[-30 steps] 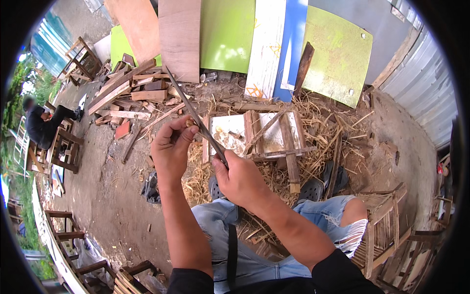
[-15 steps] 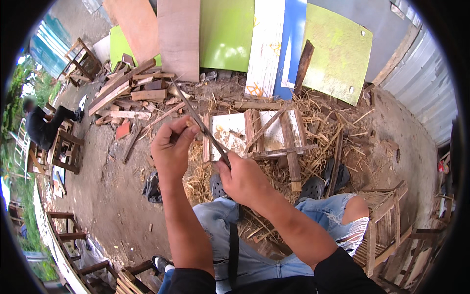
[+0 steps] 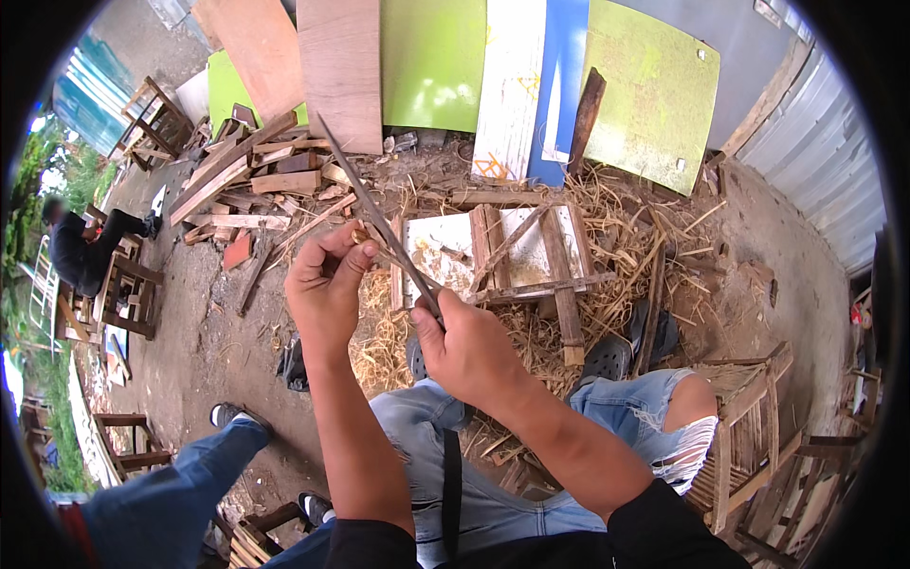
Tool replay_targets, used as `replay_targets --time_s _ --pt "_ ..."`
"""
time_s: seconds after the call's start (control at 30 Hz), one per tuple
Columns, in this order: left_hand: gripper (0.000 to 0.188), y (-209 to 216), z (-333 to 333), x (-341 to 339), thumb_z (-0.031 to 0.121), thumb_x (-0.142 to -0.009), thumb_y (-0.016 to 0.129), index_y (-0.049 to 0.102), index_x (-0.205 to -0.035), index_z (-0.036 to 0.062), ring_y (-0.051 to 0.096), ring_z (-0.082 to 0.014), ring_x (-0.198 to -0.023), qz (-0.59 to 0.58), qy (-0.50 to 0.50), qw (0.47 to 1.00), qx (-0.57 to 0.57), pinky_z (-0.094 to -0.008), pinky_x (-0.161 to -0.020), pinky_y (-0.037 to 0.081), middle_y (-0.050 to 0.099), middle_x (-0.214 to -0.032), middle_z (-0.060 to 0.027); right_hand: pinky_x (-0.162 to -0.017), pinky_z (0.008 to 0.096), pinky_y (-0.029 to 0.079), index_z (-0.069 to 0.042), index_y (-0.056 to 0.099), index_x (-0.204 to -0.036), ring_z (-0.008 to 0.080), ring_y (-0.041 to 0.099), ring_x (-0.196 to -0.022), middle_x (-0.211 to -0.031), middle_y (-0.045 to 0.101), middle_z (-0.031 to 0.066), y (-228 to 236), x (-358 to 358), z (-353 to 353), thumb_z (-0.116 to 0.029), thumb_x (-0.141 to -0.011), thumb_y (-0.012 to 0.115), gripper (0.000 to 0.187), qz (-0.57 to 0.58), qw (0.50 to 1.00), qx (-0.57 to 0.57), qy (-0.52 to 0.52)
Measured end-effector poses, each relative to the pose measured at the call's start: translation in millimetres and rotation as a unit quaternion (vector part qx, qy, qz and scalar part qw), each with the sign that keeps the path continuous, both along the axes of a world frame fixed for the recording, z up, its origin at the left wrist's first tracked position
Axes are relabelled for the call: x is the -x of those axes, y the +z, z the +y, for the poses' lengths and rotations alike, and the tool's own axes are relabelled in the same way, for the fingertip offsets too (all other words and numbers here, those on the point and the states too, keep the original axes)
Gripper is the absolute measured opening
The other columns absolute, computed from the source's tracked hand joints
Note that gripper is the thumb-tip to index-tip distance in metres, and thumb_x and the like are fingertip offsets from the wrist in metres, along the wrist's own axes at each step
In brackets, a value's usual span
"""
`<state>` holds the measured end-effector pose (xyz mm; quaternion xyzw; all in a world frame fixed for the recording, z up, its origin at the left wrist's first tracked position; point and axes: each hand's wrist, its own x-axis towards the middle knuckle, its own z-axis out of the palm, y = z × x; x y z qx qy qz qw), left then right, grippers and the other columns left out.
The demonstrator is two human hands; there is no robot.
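In front of me, my right hand (image 3: pixel 466 346) is closed round the lower end of a long, dark, narrow blade (image 3: pixel 365 199). The blade slants up and to the left and tapers to a point; its exact kind is unclear. My left hand (image 3: pixel 325 284) pinches a small yellowish-brown piece (image 3: pixel 359 237) between thumb and fingers, close beside the blade. What that piece is made of is too small to make out. Below and beyond my hands lies a low wooden frame (image 3: pixel 485 248) with white panels and nailed slats.
Straw-like shavings (image 3: pixel 616 223) surround the frame. Scrap boards (image 3: pixel 256 175) are heaped at far left, and coloured panels (image 3: pixel 431 66) lean at the back. A slatted wooden piece (image 3: pixel 739 436) stands at my right knee. Another person's leg (image 3: pixel 204 474) is at lower left; someone (image 3: pixel 81 247) sits farther off.
The blade's tip has swung a little left and farther from me. My left hand has shifted slightly left with the small piece. Another person's jeans-clad leg has come in at lower left.
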<state>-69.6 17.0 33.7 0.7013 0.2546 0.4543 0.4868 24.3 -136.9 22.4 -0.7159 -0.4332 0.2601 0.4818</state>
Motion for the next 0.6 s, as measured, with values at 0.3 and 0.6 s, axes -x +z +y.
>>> replay_targets --time_s 0.3,0.6 --pt "0.021 0.4 4.5 1.9 -0.002 -0.087 0.074 0.066 -0.107 -0.0035 0.063 -0.0074 -0.076 -0.021 -0.007 1.000 0.022 -0.0228 -0.071 0.052 0.067 -0.085 -0.0028 -0.076 0.0551 0.051 0.006 0.059 -0.097 0.0473 0.066 -0.081 -0.082 0.067 0.0295 -12.2 -3.2 0.0 -0.025 -0.098 0.054 0.032 -0.019 0.995 0.100 0.023" --pt "0.023 -3.0 0.6 -0.7 0.000 -0.088 0.074 0.066 -0.110 -0.0002 0.061 -0.0068 -0.080 -0.013 -0.006 0.999 0.029 -0.0219 -0.074 0.050 0.066 -0.089 -0.0004 -0.069 0.0521 0.052 0.001 0.060 -0.104 0.0467 0.065 -0.079 -0.081 0.066 0.0261 -37.9 -6.0 -15.5 -0.026 -0.099 0.054 0.028 -0.050 0.991 0.124 -0.004"
